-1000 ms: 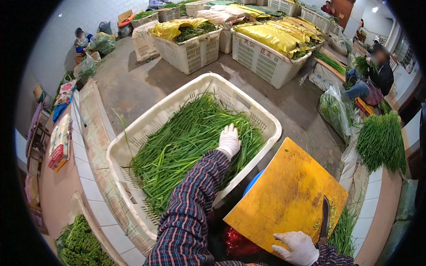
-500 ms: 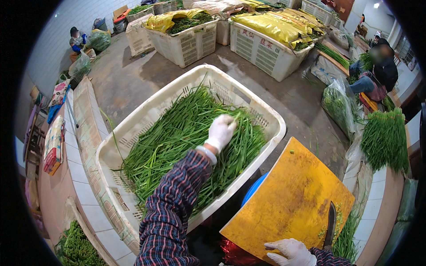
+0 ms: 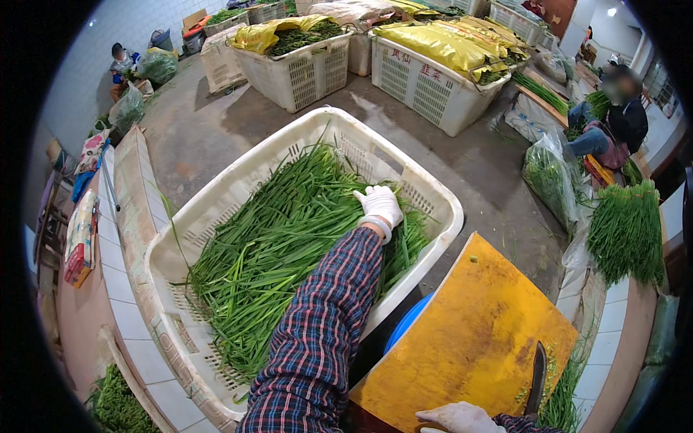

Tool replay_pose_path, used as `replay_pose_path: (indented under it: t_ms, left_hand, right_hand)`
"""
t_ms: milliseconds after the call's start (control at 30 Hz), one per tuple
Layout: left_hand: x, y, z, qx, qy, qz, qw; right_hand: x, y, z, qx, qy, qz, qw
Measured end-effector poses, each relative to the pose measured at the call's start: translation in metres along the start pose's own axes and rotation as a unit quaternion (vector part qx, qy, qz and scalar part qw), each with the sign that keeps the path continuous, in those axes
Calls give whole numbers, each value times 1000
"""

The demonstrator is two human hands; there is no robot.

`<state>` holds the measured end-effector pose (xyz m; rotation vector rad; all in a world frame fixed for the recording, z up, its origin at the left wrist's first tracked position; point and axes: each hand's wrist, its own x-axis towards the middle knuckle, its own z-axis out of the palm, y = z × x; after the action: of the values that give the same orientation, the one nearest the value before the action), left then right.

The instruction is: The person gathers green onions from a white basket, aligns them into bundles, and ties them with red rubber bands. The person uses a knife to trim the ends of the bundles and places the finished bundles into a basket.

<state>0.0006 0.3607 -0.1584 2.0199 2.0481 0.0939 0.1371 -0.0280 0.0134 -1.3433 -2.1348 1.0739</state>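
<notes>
Long green leaves [image 3: 253,289] are filling a white slatted crate [image 3: 343,132], lying in a loose, overlapping heap inside its walls. Individual strands are looking light and limp; a gathered bunch is likely to be flexing easily, slipping a little against smooth gloves and bruising under a hard squeeze, with a loose grasp around mid-length seeming the soundest hold. The crate's rim is standing proud as a hard edge around the heap, while room for lifting is opening upward. Just beside its right side, a worn yellow board [image 3: 462,325] is narrowing the space for sideways movement. The gloved left hand [image 3: 381,206] is pressing into the leaves toward the crate's right end, its fingertips hiding whether it is gripping any. The gloved right hand [image 3: 463,417] is resting by the board's lower edge, its visible fingers extending loosely and holding nothing in sight. Near it, a dark curved knife [image 3: 538,375] is lying beside chopped green scraps [image 3: 552,361].
</notes>
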Motion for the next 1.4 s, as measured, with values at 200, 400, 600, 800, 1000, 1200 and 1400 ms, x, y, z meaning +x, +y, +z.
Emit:
replay_pose_path:
  t_ms: [200,400,600,800,1000,1200,1400]
  left_hand:
    - [-6,-20,-27,-101,15,11,995]
    - [-55,-108,-89,-511,50,150,845]
    - [-72,-118,-80,-602,77,230,761]
    - [-92,-90,-68,-552,139,276,775]
    - [-115,-63,-43,-326,229,248,883]
    - [-118,-87,-51,-540,233,281,758]
    - [-120,-198,-64,-468,248,204,824]
  right_hand:
    - [25,-8,-18,-40,-42,-49,997]
    - [115,12,-53,-24,61,-77,995]
    - [280,81,-41,85,-8,159,984]
    - [340,103,2,249,66,-10,966]
    - [324,103,4,530,117,52,838]
    - [322,84,5,598,105,130,784]
    - [329,108,6,527,223,152,806]
